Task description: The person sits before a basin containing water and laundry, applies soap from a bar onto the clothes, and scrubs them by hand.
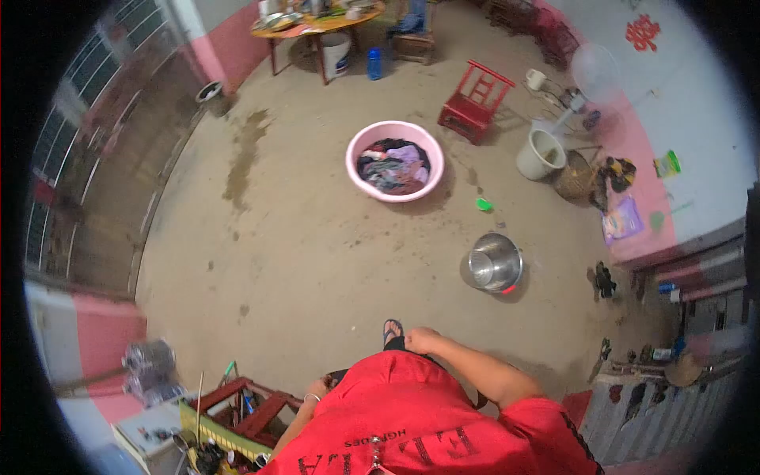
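Observation:
My right hand is closed, low in front of the red shirt, against dark trousers at my knee. Whatever its fingers hold, if anything, is hidden. At my other side, my left hand is partly covered by the shirt and its fingers do not show clearly; a pale bracelet circles the wrist. One sandalled foot shows just beyond my right hand. Farther ahead on the floor stands a pink basin full of clothes. A shiny metal basin lies to its right, nearer me.
A red chair, a pale bucket and a standing fan are at the right. A small green object lies on the floor. Behind stands a low table with a blue bottle. A wooden frame is at my left.

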`<state>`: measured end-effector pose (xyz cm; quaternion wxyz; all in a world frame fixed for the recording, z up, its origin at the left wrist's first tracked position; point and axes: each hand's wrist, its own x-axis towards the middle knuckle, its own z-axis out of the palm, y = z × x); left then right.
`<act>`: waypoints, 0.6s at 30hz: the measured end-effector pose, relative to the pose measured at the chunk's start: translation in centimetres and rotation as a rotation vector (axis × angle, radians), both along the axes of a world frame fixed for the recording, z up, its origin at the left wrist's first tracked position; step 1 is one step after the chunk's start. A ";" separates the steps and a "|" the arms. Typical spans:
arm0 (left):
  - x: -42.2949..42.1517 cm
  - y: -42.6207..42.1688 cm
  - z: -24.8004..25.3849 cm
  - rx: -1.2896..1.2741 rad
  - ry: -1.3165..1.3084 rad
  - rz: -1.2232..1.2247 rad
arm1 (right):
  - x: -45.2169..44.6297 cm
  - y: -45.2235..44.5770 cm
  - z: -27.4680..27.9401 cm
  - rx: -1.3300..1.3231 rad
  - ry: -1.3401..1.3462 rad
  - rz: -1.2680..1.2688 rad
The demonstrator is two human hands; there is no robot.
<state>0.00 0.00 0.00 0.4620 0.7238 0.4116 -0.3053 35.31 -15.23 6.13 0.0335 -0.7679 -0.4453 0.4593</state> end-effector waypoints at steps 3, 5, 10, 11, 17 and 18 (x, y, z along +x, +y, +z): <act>9.9 0.8 4.1 0.210 0.148 -0.082 | 7.7 -5.4 -0.3 -0.126 0.133 -0.007; 17.4 2.8 3.1 -0.077 -0.188 0.206 | 13.9 -8.0 -2.9 -0.160 0.139 -0.045; 26.1 8.1 11.5 -0.253 -0.145 0.087 | 16.1 -7.4 -4.3 -0.261 0.277 -0.215; 27.7 9.1 10.6 -0.255 -0.146 0.078 | 17.5 -6.6 -4.0 -0.261 0.276 -0.224; 47.0 18.3 4.8 -0.120 -0.408 -0.046 | 29.5 -4.0 -11.0 0.178 0.739 -0.818; 50.6 19.7 3.1 -0.132 -0.447 -0.056 | 32.8 -2.8 -10.9 0.187 0.697 -0.825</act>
